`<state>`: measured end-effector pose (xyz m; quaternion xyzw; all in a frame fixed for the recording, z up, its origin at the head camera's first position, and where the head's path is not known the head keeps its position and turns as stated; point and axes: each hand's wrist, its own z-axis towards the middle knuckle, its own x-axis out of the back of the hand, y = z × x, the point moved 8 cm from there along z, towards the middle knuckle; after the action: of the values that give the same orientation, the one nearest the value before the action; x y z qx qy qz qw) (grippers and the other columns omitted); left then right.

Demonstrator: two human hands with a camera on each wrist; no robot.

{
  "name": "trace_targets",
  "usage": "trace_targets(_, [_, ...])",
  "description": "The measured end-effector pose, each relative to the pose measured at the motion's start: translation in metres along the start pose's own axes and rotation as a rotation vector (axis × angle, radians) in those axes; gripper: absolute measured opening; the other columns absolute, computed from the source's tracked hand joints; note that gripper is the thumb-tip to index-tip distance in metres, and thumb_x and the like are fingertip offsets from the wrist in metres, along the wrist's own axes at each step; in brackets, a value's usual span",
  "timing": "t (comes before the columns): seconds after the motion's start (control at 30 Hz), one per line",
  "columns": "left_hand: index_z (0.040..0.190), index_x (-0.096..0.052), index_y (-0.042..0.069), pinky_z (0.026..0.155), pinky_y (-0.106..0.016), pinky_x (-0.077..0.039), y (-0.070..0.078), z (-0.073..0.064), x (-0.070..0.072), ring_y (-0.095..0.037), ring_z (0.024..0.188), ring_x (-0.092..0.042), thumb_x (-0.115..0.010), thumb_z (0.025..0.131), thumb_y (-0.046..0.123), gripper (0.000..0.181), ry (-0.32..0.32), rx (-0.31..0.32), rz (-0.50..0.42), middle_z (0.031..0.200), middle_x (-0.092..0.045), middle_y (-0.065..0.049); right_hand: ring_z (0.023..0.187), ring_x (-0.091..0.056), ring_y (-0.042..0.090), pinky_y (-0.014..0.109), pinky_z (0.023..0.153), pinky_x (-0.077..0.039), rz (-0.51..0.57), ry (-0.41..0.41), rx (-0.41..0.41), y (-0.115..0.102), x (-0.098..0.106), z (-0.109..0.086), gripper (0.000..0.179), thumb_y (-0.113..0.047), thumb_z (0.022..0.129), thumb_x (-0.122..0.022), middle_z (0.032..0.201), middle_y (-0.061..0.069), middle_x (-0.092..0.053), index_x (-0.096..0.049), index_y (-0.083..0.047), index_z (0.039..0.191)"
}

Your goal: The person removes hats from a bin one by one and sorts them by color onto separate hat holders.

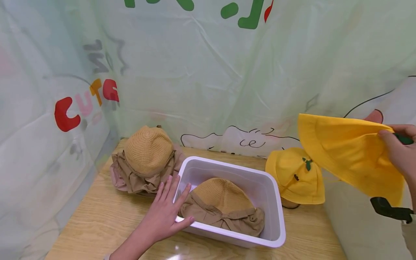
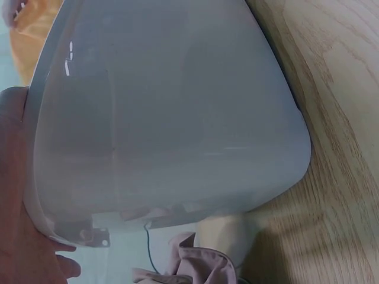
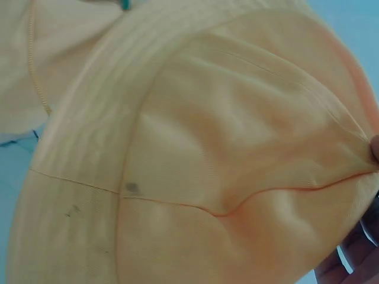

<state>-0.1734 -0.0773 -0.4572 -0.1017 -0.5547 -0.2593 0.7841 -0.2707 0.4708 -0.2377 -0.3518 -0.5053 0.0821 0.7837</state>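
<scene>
My right hand [image 1: 401, 151] pinches a yellow bucket hat [image 1: 347, 148] by its crown, lifted at the right with the brim facing left. That hat [image 3: 237, 142] fills most of the right wrist view, and fingers [image 3: 355, 254] show at its edge. With fingers spread, my left hand [image 1: 165, 213] rests on the left rim of a white plastic bin [image 1: 227, 236]. Inside the bin lies a straw hat with brown cloth [image 1: 224, 196]. The bin's outer wall [image 2: 172, 118] takes up the left wrist view.
Another yellow hat [image 1: 297, 177] with a green leaf-shaped piece sits right of the bin, on a stand. Left of the bin is a straw hat [image 1: 147, 151] over bunched brown cloth. A printed curtain [image 1: 211, 79] hangs behind the wooden table [image 1: 94, 224].
</scene>
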Motion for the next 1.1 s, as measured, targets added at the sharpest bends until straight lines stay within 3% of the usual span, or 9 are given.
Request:
trace_targets(0.07, [0.16,-0.026,0.017,0.118,-0.062,-0.017,0.0,0.0,0.0,-0.043,0.151,-0.006,-0.036,0.092,0.076,0.091,-0.005,0.0,0.002,0.164,-0.012,-0.026,0.068,-0.04,-0.007,0.005,0.057,-0.036,0.01,-0.02,0.032,0.003,-0.008,-0.003,0.02,-0.043,0.104,-0.043,0.092,-0.026,-0.036,-0.047,-0.042,0.124])
trace_targets(0.13, [0.16,-0.026,0.017,0.117,-0.062,-0.018,0.001,0.001,0.0,-0.044,0.151,-0.006,-0.036,0.092,0.076,0.091,-0.006,-0.002,0.005,0.164,-0.013,-0.025,0.066,-0.042,-0.006,0.006,0.055,-0.038,0.017,-0.036,0.06,0.006,-0.014,-0.006,0.022,-0.04,0.104,-0.045,0.094,-0.018,-0.04,-0.052,-0.031,0.123])
trace_targets(0.2, [0.16,-0.026,0.017,0.117,-0.063,-0.019,0.001,0.001,0.0,-0.044,0.151,-0.007,-0.036,0.092,0.076,0.09,-0.004,-0.005,0.005,0.164,-0.013,-0.026,0.063,-0.043,-0.004,0.007,0.053,-0.039,-0.01,-0.045,0.067,0.007,-0.017,-0.007,0.037,-0.04,0.104,-0.045,0.097,-0.01,-0.042,-0.052,-0.014,0.129])
trace_targets(0.33, [0.159,-0.028,0.017,0.115,-0.064,-0.022,0.0,0.001,0.0,-0.044,0.151,-0.008,-0.036,0.093,0.076,0.089,0.005,-0.003,0.001,0.163,-0.014,-0.026,0.064,-0.044,0.002,0.01,0.052,-0.038,-0.049,-0.069,0.047,0.008,-0.021,-0.007,0.056,-0.043,0.104,-0.043,0.102,0.003,-0.045,-0.042,0.001,0.139])
trace_targets(0.47, [0.159,-0.029,0.017,0.115,-0.063,-0.022,0.0,0.001,0.001,-0.045,0.15,-0.009,-0.036,0.093,0.076,0.089,0.011,0.0,0.004,0.163,-0.015,-0.026,0.069,-0.046,0.003,0.01,0.055,-0.041,0.033,-0.112,0.023,0.006,-0.022,-0.009,0.029,-0.044,0.104,-0.044,0.098,-0.013,-0.044,-0.054,-0.03,0.127])
trace_targets(0.57, [0.159,-0.029,0.017,0.116,-0.063,-0.02,0.0,0.001,0.001,-0.044,0.151,-0.009,-0.037,0.093,0.075,0.089,0.007,0.004,0.001,0.164,-0.013,-0.026,0.069,-0.047,-0.003,0.009,0.056,-0.043,0.107,-0.132,0.037,0.0,-0.023,-0.012,0.011,-0.042,0.103,-0.046,0.093,-0.024,-0.041,-0.046,-0.05,0.111])
trace_targets(0.73, [0.159,-0.029,0.017,0.116,-0.062,-0.019,-0.001,0.0,0.001,-0.044,0.151,-0.008,-0.038,0.092,0.075,0.088,0.004,0.009,-0.002,0.164,-0.011,-0.025,0.069,-0.047,-0.001,0.009,0.055,-0.043,0.052,-0.136,0.07,-0.009,-0.025,-0.018,0.012,-0.046,0.102,-0.047,0.096,-0.02,-0.041,-0.048,-0.048,0.114])
trace_targets(1.0, [0.159,-0.029,0.017,0.116,-0.063,-0.019,0.0,0.0,0.001,-0.044,0.151,-0.008,-0.038,0.092,0.075,0.089,0.007,0.008,-0.016,0.164,-0.011,-0.025,0.071,-0.043,0.0,0.006,0.053,-0.038,-0.07,-0.102,0.18,-0.015,-0.038,-0.019,0.052,-0.043,0.102,-0.051,0.11,0.011,-0.051,-0.056,0.001,0.13])
trace_targets(1.1, [0.159,-0.029,0.016,0.117,-0.062,-0.018,0.0,0.0,0.001,-0.045,0.15,-0.008,-0.038,0.092,0.075,0.089,0.01,0.006,-0.013,0.164,-0.013,-0.026,0.082,-0.047,0.016,0.008,0.052,-0.034,-0.125,-0.099,0.207,-0.011,-0.047,-0.017,0.054,-0.041,0.102,-0.051,0.12,0.026,-0.052,-0.056,0.005,0.129])
